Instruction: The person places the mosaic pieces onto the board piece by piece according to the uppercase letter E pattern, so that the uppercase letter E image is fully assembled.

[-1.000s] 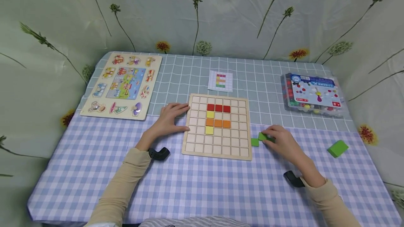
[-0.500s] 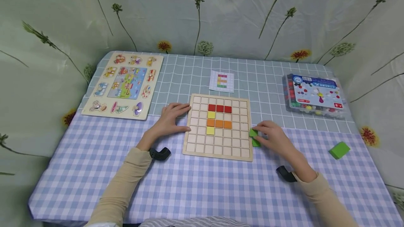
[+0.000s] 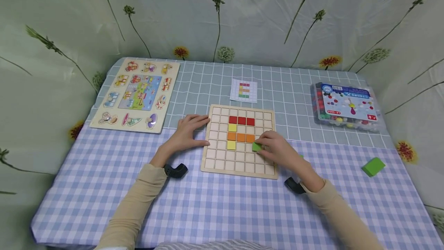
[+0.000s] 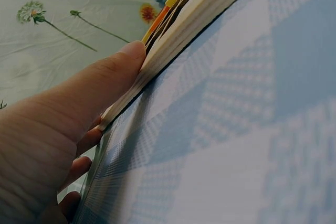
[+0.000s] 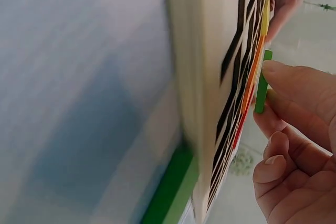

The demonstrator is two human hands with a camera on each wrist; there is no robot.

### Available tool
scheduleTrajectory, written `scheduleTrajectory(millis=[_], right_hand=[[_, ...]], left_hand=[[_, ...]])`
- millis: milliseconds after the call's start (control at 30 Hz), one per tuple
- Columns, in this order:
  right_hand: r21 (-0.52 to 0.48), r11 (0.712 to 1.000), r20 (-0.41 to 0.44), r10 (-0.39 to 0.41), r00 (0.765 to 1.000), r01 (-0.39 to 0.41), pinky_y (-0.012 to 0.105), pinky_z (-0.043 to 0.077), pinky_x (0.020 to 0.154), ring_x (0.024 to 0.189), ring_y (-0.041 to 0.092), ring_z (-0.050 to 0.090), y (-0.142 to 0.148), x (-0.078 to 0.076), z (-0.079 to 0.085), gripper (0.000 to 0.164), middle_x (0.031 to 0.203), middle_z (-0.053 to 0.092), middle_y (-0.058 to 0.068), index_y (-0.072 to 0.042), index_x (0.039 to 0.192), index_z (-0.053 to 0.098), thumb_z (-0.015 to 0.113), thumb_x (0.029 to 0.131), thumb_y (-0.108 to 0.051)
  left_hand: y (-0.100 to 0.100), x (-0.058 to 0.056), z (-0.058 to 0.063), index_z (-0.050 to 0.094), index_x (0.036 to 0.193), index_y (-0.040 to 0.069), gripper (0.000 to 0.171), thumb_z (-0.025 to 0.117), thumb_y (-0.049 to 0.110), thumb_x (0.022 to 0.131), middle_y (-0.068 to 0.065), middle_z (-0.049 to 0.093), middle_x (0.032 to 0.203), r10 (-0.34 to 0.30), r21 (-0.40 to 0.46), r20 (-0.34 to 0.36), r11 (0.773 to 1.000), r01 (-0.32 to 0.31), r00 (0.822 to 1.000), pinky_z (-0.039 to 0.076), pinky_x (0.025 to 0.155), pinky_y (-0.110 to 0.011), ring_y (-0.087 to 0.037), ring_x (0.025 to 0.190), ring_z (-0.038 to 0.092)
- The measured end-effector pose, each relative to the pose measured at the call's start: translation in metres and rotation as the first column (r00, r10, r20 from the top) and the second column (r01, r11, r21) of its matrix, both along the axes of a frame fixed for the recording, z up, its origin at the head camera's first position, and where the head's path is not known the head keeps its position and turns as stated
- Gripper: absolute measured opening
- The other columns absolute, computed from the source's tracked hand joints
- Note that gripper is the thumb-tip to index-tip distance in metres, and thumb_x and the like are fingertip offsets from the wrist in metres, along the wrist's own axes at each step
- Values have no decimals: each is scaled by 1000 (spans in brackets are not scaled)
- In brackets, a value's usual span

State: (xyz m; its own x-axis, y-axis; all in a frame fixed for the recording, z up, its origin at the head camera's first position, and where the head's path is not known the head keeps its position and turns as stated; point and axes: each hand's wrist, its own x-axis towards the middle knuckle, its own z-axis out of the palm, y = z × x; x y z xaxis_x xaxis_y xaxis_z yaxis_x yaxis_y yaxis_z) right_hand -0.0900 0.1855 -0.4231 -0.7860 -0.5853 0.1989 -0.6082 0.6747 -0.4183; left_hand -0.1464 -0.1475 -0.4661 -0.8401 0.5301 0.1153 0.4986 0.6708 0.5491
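In the head view a wooden grid board (image 3: 239, 167) lies mid-table. Set in it are red tiles (image 3: 241, 120), orange tiles (image 3: 241, 137) and yellow tiles (image 3: 231, 145). My right hand (image 3: 277, 149) is over the board's right half and pinches a green tile (image 3: 256, 147) between thumb and fingers, just below the orange row. The right wrist view shows this green tile (image 5: 262, 85) on edge above the grid. My left hand (image 3: 185, 132) touches the board's left edge with thumb and fingertips, the thumb (image 4: 121, 64) fairly straight. Another green tile (image 5: 170, 192) lies beside the board, mostly hidden by my right arm in the head view.
Behind the board lies a pattern card (image 3: 244, 90) with coloured squares. A picture puzzle board (image 3: 100, 117) is at the back left. On the right are a clear box of colourful pieces (image 3: 348, 105) and a green block (image 3: 373, 166).
My right hand has picked up a green tile right of the board and carried it left over the grid. My left hand has stayed at the board's left edge.
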Motion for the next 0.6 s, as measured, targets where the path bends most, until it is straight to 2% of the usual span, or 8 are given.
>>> scheduleTrajectory(millis=[300,600], right_hand=[[33,999,35,24,999,-25,34,49,78,88,19,56,-22,-7,-2,24,94,63,8,-1,99,73,75,77,-11],[45,997,43,53,998,-55,31,48,76,85,16,54,-30,-10,-2,24,91,63,6,-1,98,73,75,77,-12]], left_hand=[[0,1,1,47,140,15,81,79,42,71,-5,44,146,0,8,-5,1000,0,1000,25,94,-49,-29,131,34],[0,1,3,47,140,14,81,79,41,71,-6,44,147,-3,8,-2,1000,3,1000,26,93,-48,-30,131,34]])
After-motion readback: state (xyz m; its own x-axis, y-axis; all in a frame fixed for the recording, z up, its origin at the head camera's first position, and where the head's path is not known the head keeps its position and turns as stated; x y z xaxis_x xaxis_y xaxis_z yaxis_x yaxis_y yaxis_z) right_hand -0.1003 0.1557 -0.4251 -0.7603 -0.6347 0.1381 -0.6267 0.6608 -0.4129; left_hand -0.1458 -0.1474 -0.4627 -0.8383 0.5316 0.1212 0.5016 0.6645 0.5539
